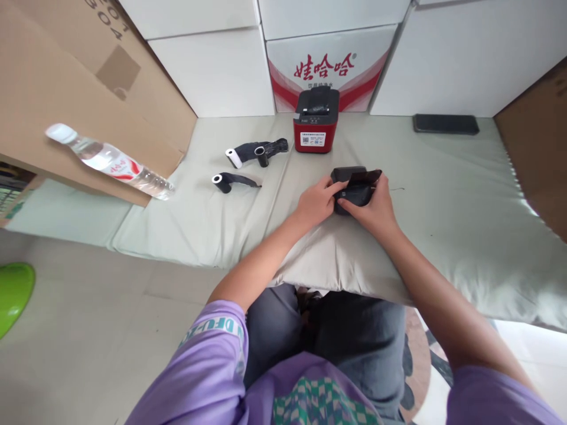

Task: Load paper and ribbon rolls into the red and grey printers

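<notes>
A small black box-like device (353, 184) with its lid raised rests on the pale green mat (465, 200). My left hand (315, 202) grips its left side, and my right hand (374, 209) grips its right side, fingers reaching into the opening. Behind it stands a red and black receipt printer (315, 121). To the left lie rolls partly unwound with black ribbon: one (224, 181) nearer me, and two (254, 152) further back beside the printer.
A clear water bottle (110, 160) leans against a large cardboard box (66, 94) at the left. A black phone (445, 124) lies at the back right. White cartons (328, 65) line the back. A green object (13, 292) sits on the floor.
</notes>
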### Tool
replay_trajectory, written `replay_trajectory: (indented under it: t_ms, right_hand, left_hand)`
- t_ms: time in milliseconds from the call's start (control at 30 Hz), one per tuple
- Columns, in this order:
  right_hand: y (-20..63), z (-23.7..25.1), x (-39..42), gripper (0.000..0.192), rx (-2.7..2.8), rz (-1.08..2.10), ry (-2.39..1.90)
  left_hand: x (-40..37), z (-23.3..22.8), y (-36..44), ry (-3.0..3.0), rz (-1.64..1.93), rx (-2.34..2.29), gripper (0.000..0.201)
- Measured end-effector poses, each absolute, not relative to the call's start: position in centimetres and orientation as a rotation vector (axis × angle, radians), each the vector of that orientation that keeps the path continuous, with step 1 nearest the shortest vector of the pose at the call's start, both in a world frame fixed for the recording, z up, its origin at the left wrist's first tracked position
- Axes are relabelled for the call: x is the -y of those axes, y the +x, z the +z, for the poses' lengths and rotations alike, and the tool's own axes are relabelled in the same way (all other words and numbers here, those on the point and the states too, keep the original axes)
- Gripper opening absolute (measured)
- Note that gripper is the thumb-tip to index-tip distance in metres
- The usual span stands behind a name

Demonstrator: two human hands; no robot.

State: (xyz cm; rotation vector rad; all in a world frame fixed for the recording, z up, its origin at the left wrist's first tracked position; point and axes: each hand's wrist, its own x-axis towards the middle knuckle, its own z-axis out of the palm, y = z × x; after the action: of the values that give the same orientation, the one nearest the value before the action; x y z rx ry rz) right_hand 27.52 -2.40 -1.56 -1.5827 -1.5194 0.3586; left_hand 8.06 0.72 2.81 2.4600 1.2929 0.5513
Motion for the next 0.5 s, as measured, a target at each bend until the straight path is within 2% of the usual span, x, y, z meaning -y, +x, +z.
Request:
replay_trajectory:
  t_ms: [100, 200, 400, 500]
  right_hand:
    - [27.4, -1.2, 2.4, 0.114, 1.471, 0.435, -1.604]
    - [27.2, -0.8, 2.5, 0.105, 1.469, 0.433, -1.6]
    - [27.2, -0.6, 2.5, 0.107, 1.496, 0.439, -1.616]
    - [27.2, -0.4, 2.5, 0.111, 1.511, 0.457, -1.614]
  left_hand:
    - [-0.8, 3.7, 8.5, 2.441, 0.551, -1.318, 0.049]
    - [-0.9, 3.9, 8.8, 2.435, 0.574, -1.319, 0.045]
    - [-0.7, 2.3, 8.2, 2.256, 0.696, -1.246, 0.06]
    - [-0.9, 2.3, 7.9, 2.153, 0.768, -1.287, 0.058]
